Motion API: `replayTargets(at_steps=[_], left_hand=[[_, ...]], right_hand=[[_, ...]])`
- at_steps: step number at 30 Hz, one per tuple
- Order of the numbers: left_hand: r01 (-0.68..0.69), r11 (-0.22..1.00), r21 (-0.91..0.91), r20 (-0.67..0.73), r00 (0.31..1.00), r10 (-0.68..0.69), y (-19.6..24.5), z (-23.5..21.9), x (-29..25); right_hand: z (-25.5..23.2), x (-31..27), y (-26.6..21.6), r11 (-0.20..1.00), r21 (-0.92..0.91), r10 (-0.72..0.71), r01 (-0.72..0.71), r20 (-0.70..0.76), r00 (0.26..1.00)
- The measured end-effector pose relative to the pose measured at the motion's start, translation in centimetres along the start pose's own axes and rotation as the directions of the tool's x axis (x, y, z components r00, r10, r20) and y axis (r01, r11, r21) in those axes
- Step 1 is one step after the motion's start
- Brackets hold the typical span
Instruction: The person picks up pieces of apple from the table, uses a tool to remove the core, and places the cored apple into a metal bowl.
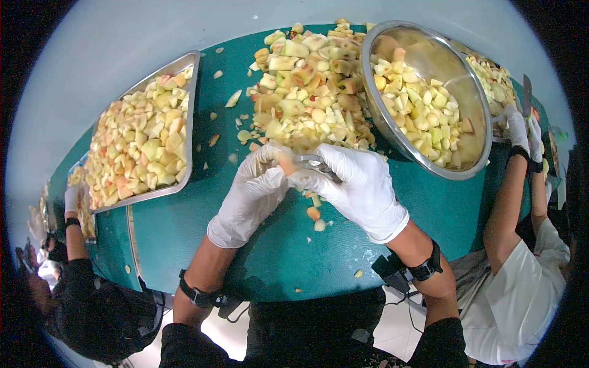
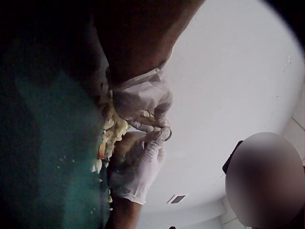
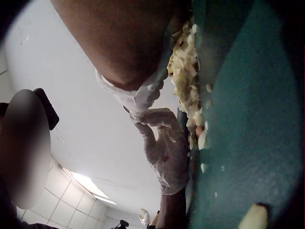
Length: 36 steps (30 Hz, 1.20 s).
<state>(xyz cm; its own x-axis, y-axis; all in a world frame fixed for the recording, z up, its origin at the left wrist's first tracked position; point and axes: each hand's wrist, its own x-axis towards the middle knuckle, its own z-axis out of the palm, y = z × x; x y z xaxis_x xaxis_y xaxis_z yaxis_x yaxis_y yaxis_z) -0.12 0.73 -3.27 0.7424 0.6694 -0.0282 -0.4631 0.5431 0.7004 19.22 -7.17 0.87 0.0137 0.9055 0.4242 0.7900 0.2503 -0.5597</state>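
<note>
In white gloves, both hands meet over the front of a heap of cut fruit chunks (image 1: 307, 80) in the head view. My left hand (image 1: 254, 187) pinches a small tan-orange fruit piece (image 1: 287, 164) between thumb and fingers. A small grey metal tool (image 1: 310, 158) is gripped in my right hand (image 1: 362, 187), its curved end close to the fruit piece. Its exact kind I cannot tell, as fingers cover most of it. The left wrist view shows the left hand (image 2: 143, 98) above and the right hand (image 2: 138, 167) below, fingertips together.
A metal tray (image 1: 191, 122) full of fruit chunks stands at left. At right a tilted steel bowl (image 1: 372, 86) holds more. Loose bits (image 1: 314, 213) lie on the green table (image 1: 276, 257). Another person's gloved hand with a knife (image 1: 527, 95) is at far right; another worker sits left.
</note>
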Motion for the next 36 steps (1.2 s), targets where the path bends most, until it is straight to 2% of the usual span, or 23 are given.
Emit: replayTargets(at_steps=[6,15,22,27,31,34,36], left_hand=[[0.009,1.0,0.001,0.006,1.0,-0.009,0.1,0.2,-0.1],[0.001,1.0,-0.018,0.016,1.0,-0.001,0.5,0.9,-0.1],[-0.031,0.999,0.011,0.001,1.0,0.031,0.0,0.2,0.0],[-0.088,0.991,0.105,-0.036,0.995,0.092,0.3,0.5,0.0],[-0.09,0.979,0.185,-0.064,0.993,0.103,0.8,1.1,-0.1],[-0.155,0.925,0.346,-0.012,0.985,0.17,0.9,0.3,-0.2],[-0.185,0.91,0.372,0.009,0.981,0.196,1.0,0.3,0.0]], right_hand=[[0.3,-0.1,0.2,0.998,-0.016,-0.07,0.069,-0.072,0.995],[-0.4,0.0,0.1,0.996,-0.026,-0.08,0.081,0.005,0.997],[0.1,0.0,0.2,0.993,-0.039,-0.115,0.113,-0.06,0.991],[0.1,0.0,0.2,0.999,-0.004,-0.033,0.033,-0.031,0.999],[0.2,0.0,0.4,1.0,0.0,-0.028,0.028,-0.043,0.999],[0.3,0.1,0.4,0.999,-0.014,-0.042,0.042,-0.045,0.998],[0.2,0.0,0.7,0.999,-0.013,-0.045,0.044,-0.032,0.998]])
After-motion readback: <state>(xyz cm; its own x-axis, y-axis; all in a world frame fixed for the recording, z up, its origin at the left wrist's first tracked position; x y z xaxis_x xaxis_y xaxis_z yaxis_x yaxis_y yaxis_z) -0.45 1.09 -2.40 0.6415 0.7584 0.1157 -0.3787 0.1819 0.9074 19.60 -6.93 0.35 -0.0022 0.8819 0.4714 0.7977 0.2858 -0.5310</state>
